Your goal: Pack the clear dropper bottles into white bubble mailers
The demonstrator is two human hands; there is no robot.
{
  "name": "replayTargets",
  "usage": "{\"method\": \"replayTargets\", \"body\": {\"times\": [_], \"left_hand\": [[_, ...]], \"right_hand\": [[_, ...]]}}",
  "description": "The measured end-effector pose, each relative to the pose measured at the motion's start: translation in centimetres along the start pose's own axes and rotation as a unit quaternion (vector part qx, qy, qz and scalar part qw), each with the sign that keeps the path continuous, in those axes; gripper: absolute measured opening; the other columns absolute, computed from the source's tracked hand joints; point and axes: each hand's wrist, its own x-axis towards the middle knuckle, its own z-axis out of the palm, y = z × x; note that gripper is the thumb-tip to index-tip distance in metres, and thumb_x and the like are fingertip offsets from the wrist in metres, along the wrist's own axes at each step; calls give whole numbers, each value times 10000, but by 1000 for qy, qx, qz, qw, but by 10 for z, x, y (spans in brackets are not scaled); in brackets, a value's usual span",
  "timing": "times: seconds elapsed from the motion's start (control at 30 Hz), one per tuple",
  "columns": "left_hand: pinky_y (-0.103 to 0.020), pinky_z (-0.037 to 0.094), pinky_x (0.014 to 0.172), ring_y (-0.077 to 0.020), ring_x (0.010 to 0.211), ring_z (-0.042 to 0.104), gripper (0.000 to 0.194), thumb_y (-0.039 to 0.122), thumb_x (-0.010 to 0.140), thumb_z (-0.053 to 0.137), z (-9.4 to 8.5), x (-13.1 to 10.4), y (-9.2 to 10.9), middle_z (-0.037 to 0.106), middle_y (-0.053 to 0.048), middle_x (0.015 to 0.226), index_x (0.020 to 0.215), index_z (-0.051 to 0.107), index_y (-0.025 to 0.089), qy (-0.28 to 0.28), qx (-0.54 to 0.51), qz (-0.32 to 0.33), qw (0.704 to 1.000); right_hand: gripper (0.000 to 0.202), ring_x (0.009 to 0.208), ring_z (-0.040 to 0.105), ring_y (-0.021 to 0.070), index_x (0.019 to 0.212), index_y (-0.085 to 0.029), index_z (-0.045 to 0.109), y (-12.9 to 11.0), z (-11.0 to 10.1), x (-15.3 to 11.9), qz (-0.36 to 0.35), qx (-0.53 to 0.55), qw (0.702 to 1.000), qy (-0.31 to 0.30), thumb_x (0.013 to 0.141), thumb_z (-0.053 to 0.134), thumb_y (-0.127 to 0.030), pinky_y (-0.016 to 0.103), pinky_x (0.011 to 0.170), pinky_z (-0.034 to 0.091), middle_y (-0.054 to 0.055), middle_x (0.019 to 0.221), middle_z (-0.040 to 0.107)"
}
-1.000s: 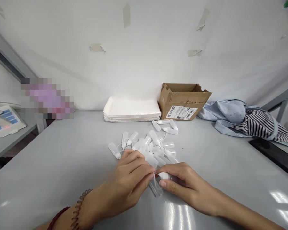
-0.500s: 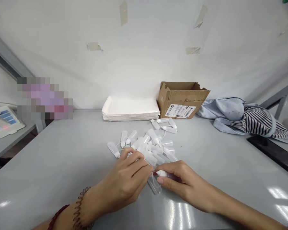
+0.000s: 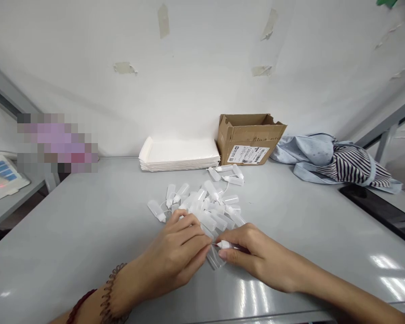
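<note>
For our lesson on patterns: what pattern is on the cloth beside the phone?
Dark and white stripes on the cloth, clearest in the head view.

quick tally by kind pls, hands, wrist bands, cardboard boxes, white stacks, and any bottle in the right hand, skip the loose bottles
hands: 2 (left hand, right hand)
wrist bands: 2 (coiled band, dark red band)
cardboard box: 1
white stack: 1
white-capped bottle in right hand: 1
total: 7

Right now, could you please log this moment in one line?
right hand: holds white-capped plastic bottle | left hand: near its tip | beyond: translucent plastic bottles, open brown cardboard box
</note>
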Motion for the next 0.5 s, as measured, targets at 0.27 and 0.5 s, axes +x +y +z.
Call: {"method": "replayTargets", "body": {"times": [0.27, 0.5], "left_hand": [[-371, 384, 747, -168, 713, 482, 169, 54, 884, 463, -1, 0, 5, 577, -24, 698, 826, 600, 134, -54, 41, 25, 997], [-374, 389, 740, -160, 676, 455, 209, 46, 874, 449, 4, -1, 7, 535, -17, 653, 723, 565, 134, -78, 84, 67, 991]], "right_hand": [[255, 646, 493, 126, 692, -178, 463, 0, 5, -5, 16, -87, 996, -1, 932, 426, -257, 266, 604, 344, -1, 695, 561], [244, 614, 507, 129, 696, -176, 504, 6, 13, -6, 9, -94, 996, -2, 922, 444, -247, 257, 566, 337, 19, 708, 594]]}}
